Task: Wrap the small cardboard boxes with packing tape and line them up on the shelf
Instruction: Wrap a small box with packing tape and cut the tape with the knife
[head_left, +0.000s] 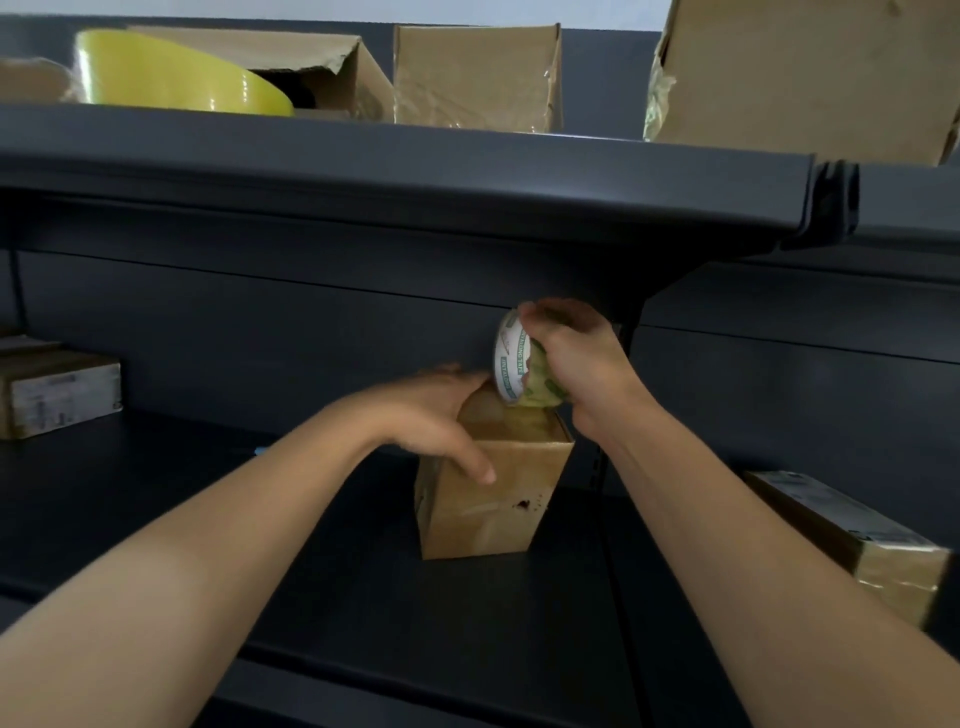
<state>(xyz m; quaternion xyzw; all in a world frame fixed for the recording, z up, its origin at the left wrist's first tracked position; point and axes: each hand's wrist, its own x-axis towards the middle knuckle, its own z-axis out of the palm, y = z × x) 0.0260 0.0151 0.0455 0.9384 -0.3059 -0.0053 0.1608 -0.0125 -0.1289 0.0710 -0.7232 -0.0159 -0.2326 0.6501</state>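
1. The small cardboard box (485, 506) stands upright on the dark lower shelf (363, 597), a bit right of the frame's centre. Its top looks partly open, with shiny tape bunched over it.
2. The left hand (434, 415) comes in from the lower left and lies over the box's top left edge. The fingers are fairly straight across the top and the thumb presses on the front face, so it's steadying more than grabbing.
3. The right hand (576, 358) sits just above the box's top right corner, fingers curled tight round a roll of packing tape (511, 358). The roll is on edge with its white printed core facing left.
4. A crinkled yellowish strip runs from the roll down to the top of the box. Can't tell exactly where it sticks.
5. Also on the lower shelf: a flat taped box (57, 389) at the far left edge and a long taped box (857, 535) at the lower right. Both are well apart from the one being worked on.
6. On the upper shelf (415, 176), across the top of the frame: a big yellow tape roll (171, 78) at upper left, an open cardboard box (322, 62) just behind it, a closed box (478, 78) in the middle, and a large box (805, 78) at upper right with loose tape on its left edge.
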